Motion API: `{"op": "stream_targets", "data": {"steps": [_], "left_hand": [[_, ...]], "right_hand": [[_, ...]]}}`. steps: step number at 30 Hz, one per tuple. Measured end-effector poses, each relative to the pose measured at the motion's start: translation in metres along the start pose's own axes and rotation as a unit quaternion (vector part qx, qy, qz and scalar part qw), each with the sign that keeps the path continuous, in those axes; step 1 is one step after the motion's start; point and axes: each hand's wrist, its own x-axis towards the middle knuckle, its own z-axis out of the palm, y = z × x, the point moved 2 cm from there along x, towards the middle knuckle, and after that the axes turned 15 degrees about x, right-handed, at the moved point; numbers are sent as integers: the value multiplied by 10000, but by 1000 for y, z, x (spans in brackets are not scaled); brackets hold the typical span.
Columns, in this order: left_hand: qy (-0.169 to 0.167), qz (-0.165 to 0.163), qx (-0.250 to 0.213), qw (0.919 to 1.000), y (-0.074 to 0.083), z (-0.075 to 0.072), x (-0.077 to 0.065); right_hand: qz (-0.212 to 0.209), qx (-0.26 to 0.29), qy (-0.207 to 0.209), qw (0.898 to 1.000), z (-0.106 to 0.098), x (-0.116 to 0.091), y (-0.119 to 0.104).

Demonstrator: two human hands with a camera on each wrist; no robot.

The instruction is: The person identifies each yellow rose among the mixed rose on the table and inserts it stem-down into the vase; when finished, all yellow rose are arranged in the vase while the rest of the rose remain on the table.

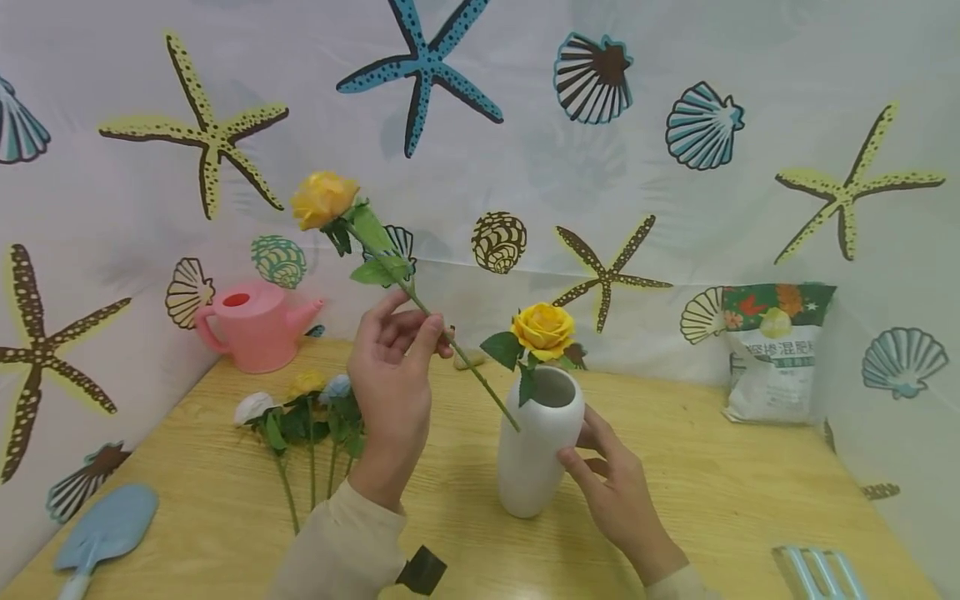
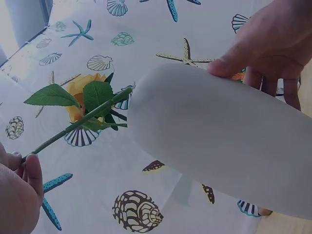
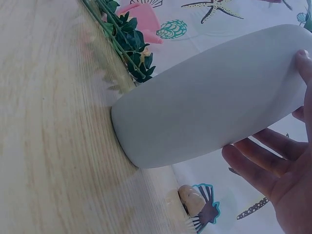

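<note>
My left hand (image 1: 393,383) pinches the long green stem of an orange-yellow artificial rose (image 1: 324,200) between thumb and fingers. The bloom tilts to the upper left, while the stem's cut end (image 2: 127,91) hangs by the mouth of a white vase (image 1: 534,467), outside the opening in the head view. Another yellow rose (image 1: 543,331) stands in the vase with its bloom just above the rim. With thumb and fingers on either side, my right hand (image 1: 618,492) holds the vase, which leans slightly, its base on the table in the right wrist view.
Several flowers, among them a white one (image 1: 255,407), lie on the wooden table (image 1: 675,475) at left. Behind them stands a pink watering can (image 1: 258,333). A blue shovel (image 1: 112,521) is front left, a blue rake (image 1: 821,575) front right, a printed bag (image 1: 776,358) back right.
</note>
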Motion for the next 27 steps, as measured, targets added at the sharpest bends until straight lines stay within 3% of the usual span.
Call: {"op": "stream_targets", "data": {"steps": [5, 13, 17, 27], "left_hand": [[263, 298, -471, 9981, 8, 10, 6], [383, 522, -456, 9969, 6, 20, 4], [194, 618, -295, 9975, 3, 24, 1], [-442, 413, 8, 9982, -12, 34, -6]], "right_hand": [[64, -6, 18, 10000, 0, 1, -1], [-52, 15, -21, 10000, 0, 1, 0], [-81, 11, -12, 10000, 0, 1, 0], [46, -13, -3, 10000, 0, 1, -1]]}}
